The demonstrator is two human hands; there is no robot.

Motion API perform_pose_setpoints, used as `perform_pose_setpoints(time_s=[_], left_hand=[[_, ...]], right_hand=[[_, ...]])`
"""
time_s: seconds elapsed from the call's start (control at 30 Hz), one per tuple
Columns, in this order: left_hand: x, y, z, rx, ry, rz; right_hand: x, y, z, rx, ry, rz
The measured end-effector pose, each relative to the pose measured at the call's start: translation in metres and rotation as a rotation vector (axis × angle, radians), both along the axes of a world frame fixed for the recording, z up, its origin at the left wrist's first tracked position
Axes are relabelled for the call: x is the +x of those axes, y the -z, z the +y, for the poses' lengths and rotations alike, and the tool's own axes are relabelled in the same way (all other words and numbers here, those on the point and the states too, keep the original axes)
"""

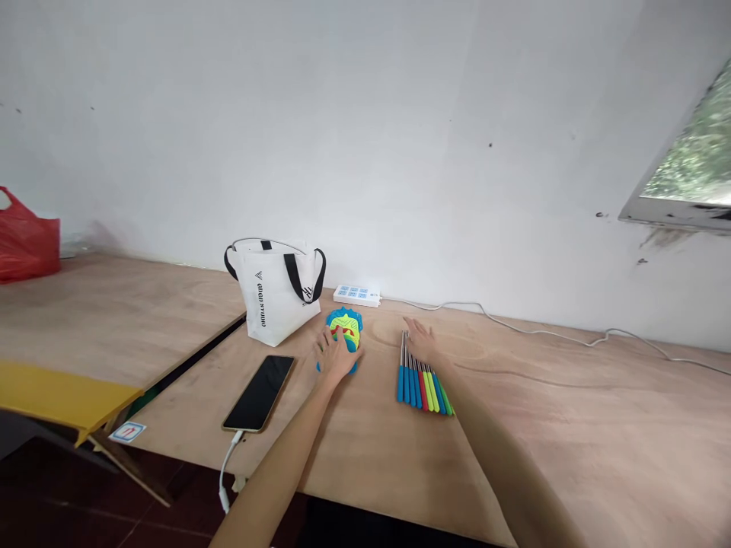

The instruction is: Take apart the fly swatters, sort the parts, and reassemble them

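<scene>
Now the left hand (333,356) lies on top of a small pile of bright plastic pieces (346,326) on the wooden table (571,426), between a dark phone (260,392) and a row of coloured sticks (422,388). I cannot tell if it grips the pile. The right hand (421,342) rests flat and open on the sticks' thin metal ends.

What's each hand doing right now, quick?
Left hand: open, resting on the colourful plastic pile.
Right hand: open, flat on the metal ends of the sticks.
</scene>
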State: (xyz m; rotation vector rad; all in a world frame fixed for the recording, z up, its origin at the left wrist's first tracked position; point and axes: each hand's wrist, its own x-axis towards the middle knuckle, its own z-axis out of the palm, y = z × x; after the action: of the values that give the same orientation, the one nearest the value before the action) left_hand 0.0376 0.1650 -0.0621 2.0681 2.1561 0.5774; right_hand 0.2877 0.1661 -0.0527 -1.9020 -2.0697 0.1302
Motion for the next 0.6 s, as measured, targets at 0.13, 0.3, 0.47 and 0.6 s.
perform_pose_setpoints(time_s=[0.13, 0.3, 0.47, 0.6], left_hand=[[0.005, -0.002, -0.005, 0.095, 0.037, 0.027], [0.021, 0.003, -0.018, 0.266, 0.208, 0.032], [0.037, 0.009, -0.033, 0.327, 0.476, -0.107], [0.048, 0.011, -0.045, 0.339, 0.666, -0.242]], right_hand=[[0.052, 0.009, -0.022, 0.039, 0.130, 0.067], [0.084, 0.029, -0.055, 0.096, 0.236, 0.170], [0.073, 0.038, -0.069, 0.149, 0.214, 0.269], [0.053, 0.038, -0.075, 0.149, 0.183, 0.324]])
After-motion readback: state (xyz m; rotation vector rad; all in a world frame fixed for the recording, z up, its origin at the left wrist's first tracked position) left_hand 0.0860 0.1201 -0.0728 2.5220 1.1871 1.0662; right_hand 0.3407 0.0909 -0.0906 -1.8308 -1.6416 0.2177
